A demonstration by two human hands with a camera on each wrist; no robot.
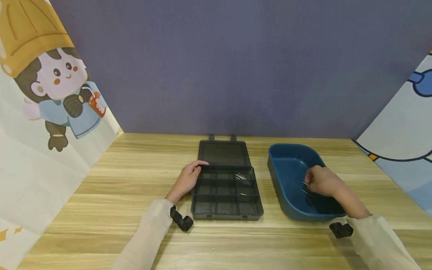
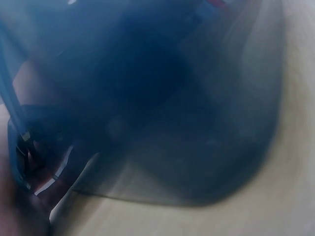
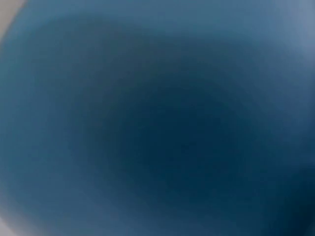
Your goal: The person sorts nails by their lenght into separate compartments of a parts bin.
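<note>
A dark translucent compartment box (image 1: pixel 227 217) lies with its lid (image 1: pixel 223 153) folded back. Along its left side rests my left hand (image 1: pixel 187 180), index finger stretched over the edge near the hinge. Several thin silvery metal pins (image 1: pixel 240 176) lie in a right-hand compartment, and a few more (image 1: pixel 243 195) in the one nearer me. My right hand (image 1: pixel 322 181) is inside the blue bin (image 1: pixel 285 195), fingertips curled together with a thin metal pin (image 1: pixel 305 183) showing at them. Another thin pin (image 1: pixel 306 192) lies just below. The right wrist view shows only blurred blue.
The box and bin stand side by side on a wood-grain table (image 1: pixel 135 225). A grey-purple panel (image 1: pixel 236 67) rises behind them. Printed cartoon sheets flank the table on the left (image 1: pixel 20 161) and right (image 1: pixel 401 131).
</note>
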